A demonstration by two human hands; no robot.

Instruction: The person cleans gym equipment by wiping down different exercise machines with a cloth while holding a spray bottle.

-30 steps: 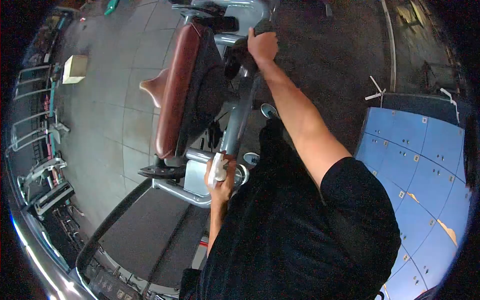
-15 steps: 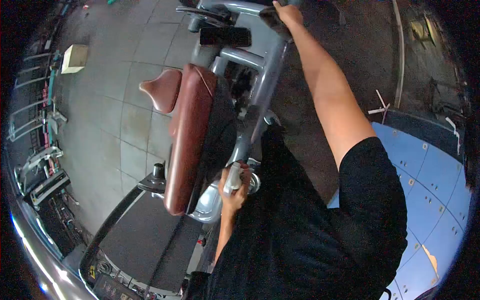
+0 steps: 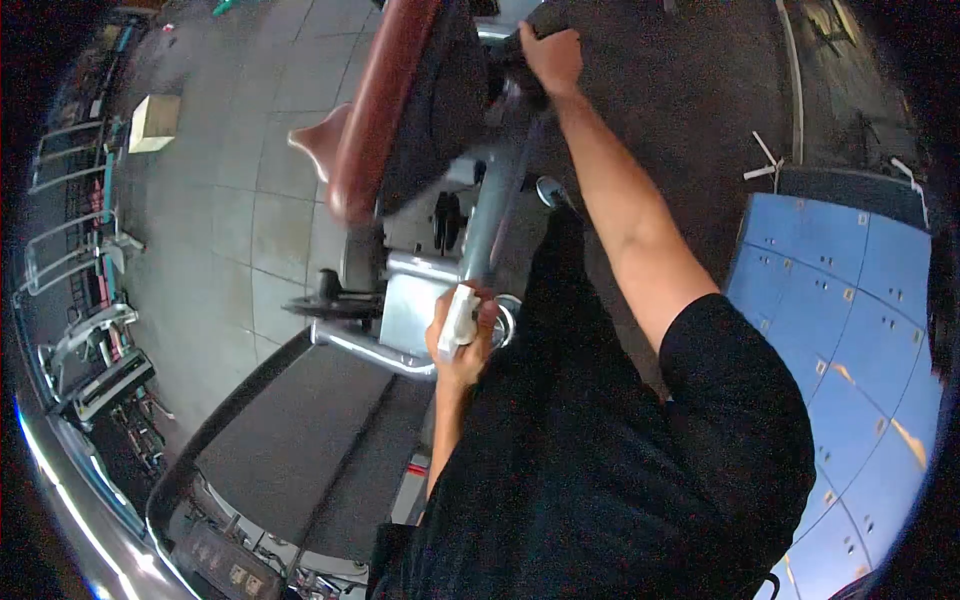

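In my left hand [image 3: 458, 345] is a white object that looks like the trigger head of a spray bottle [image 3: 459, 322]. My fingers are closed around it, and its lower part is hidden. That hand is close to the grey metal frame [image 3: 490, 215] of an exercise machine. Farther off, my right hand [image 3: 550, 62] is closed at a dark part or cloth [image 3: 522, 50] on the machine's upper frame; I cannot tell which. A brown padded cushion [image 3: 385, 105] with a black underside lies to the left of both hands.
A treadmill [image 3: 290, 450] stands at lower left, a peg with a dark disc [image 3: 328, 290] above it. Blue lockers [image 3: 820, 300] line the right side. A pale box [image 3: 155, 123] sits on the tiled floor, and more gym machines [image 3: 100, 370] stand at far left.
The brown cushion and upper machine frame appear higher in view. My right hand has come slightly lower and left. My left hand keeps its grip, slightly higher in view; a shoe now shows more clearly.
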